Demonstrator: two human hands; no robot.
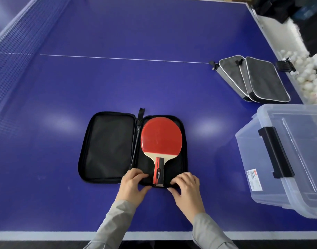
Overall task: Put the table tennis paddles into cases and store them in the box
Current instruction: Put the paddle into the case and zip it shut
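A black case (107,148) lies unzipped and spread flat on the blue table. A red paddle (161,137) rests in its right half, handle toward me. My left hand (134,184) presses on the case's near edge just left of the handle. My right hand (186,186) grips the near edge just right of the handle. Two closed grey cases (258,78) overlap at the far right. A clear plastic box (290,155) with a black latch stands at the right.
The net (15,47) runs along the left side. A bin of white balls (308,72) sits beyond the table's right edge. The white table edge (46,236) is close to my body.
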